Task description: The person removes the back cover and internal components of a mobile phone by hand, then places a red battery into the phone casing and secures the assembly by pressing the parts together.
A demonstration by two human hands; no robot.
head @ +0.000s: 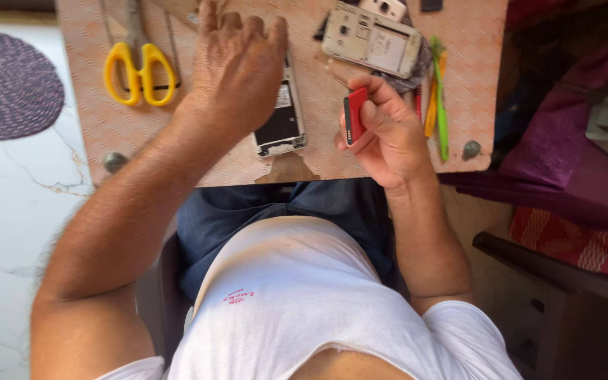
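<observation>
Patterned board (107, 127), left hand (237, 67) flat, half hiding opened phone (283, 123), right hand (388, 137) fingers pinching possibly a red battery (355, 115)

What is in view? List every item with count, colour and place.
scissors: one pair, yellow handles, board's left part
opened phone: one, back off, dark inside, under the left hand
phone frame: one, silvery grey, board's top right
red battery: one, red and black, in the right hand
pry tools: a few thin ones, green, yellow, red, board's right edge
work board: one, pale orange pattern, over the lap
round mat: one, purple, floor at left
left hand: on the opened phone
right hand: pinching the battery
</observation>
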